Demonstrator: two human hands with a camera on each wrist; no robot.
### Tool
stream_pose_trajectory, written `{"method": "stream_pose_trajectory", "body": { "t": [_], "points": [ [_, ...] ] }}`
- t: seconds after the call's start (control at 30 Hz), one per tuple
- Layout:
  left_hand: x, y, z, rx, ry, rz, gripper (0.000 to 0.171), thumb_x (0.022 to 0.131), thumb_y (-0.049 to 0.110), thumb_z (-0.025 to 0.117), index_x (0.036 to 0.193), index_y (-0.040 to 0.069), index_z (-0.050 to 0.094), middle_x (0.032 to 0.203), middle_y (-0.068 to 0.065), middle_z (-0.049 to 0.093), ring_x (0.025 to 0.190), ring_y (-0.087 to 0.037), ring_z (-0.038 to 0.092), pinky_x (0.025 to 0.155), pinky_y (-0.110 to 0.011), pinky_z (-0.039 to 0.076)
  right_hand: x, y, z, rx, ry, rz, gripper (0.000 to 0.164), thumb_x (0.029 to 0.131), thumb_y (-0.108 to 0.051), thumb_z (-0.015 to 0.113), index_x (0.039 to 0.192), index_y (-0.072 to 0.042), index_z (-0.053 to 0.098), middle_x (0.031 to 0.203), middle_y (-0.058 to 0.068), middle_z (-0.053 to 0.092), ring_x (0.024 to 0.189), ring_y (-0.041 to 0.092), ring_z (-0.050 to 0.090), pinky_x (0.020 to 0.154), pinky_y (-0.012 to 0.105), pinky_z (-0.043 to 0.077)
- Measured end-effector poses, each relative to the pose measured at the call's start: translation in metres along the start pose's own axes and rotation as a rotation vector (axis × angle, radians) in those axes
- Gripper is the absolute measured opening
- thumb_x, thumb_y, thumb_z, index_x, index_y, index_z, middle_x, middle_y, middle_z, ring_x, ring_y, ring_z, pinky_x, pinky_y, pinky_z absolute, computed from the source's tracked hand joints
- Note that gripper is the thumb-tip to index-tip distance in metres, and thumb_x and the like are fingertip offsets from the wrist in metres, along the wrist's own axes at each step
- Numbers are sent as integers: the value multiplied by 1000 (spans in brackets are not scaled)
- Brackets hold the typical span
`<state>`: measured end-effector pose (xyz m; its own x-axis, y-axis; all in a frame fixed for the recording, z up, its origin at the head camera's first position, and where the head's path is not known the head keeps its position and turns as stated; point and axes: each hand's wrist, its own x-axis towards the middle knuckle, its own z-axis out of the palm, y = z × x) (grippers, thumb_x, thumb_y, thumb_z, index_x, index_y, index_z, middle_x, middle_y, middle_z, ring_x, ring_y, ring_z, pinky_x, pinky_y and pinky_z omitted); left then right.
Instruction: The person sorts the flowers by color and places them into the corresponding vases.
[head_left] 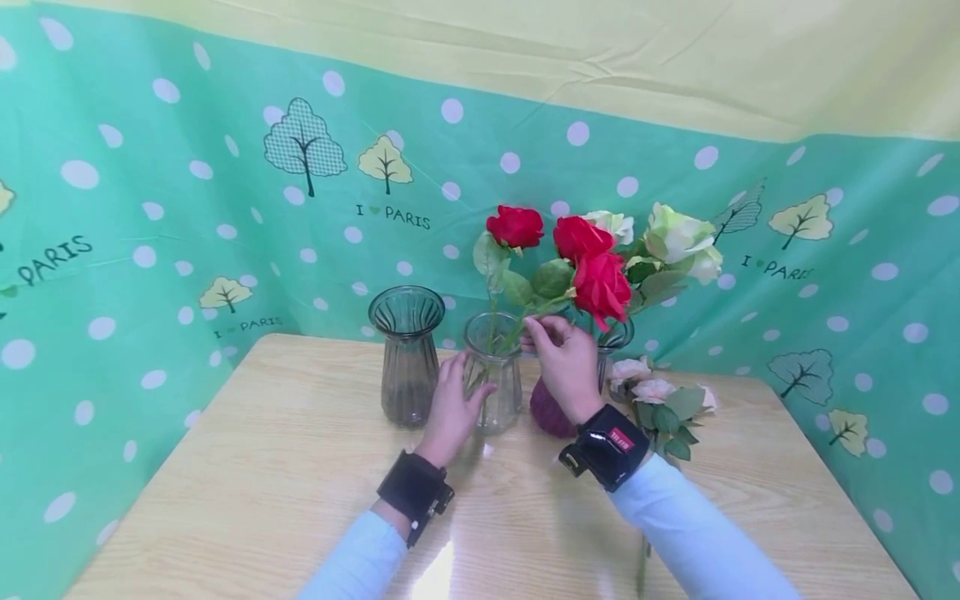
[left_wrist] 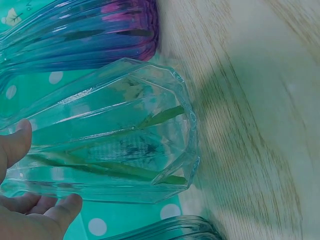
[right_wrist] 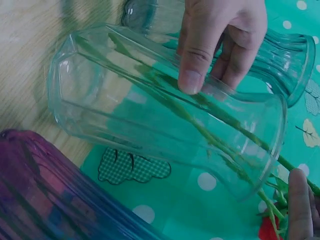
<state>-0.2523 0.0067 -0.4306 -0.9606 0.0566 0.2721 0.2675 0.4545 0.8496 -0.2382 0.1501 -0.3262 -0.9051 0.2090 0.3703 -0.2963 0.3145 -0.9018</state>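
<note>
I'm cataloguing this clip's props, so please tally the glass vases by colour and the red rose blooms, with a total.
Smoky grey, ribbed, flared glass vase: 1
Clear, faceted glass vase: 1
Purple-and-blue, ribbed glass vase: 1
Red, layered rose blooms: 3
Total: 6

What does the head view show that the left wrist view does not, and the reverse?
Only the head view shows the right hand, the red roses, the white roses and the pale pink roses. Only the left wrist view clearly shows the stem ends inside the clear vase. Both show that vase, the left hand, the purple vase and the table.
</note>
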Motion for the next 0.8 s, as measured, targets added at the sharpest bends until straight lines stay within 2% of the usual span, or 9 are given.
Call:
{"method": "stream_pose_trajectory", "body": {
  "t": [0.2,0.37,0.6,0.8],
  "points": [
    [0,0,0,11,-1,11,72,85,32,65,143,4,32,142,-17,39,130,-33,41,110,-47,37,2,2,7,-11,-25,15,23,91,-13,61,99,8,66,91,25,69,75,27,70,68,23,60],
    [0,0,-1,-3,1,22,71,86,28,65,143,3,32,142,-17,39,130,-34,41,109,-49,37,5,1,10,-30,-28,10,24,91,-15,61,100,6,66,89,23,70,77,32,69,67,25,60],
    [0,1,1,-8,1,15,71,86,26,66,143,3,32,142,-17,39,130,-34,42,109,-49,37,10,0,13,-89,6,-2,23,91,-17,62,99,4,68,83,21,70,71,26,69,66,26,59],
    [-1,1,0,-4,8,16,71,86,27,66,143,3,32,141,-17,39,127,-35,45,107,-49,39,14,3,19,-90,50,-22,21,90,-13,63,99,4,69,83,22,70,70,27,69,63,26,59]
  ]
}}
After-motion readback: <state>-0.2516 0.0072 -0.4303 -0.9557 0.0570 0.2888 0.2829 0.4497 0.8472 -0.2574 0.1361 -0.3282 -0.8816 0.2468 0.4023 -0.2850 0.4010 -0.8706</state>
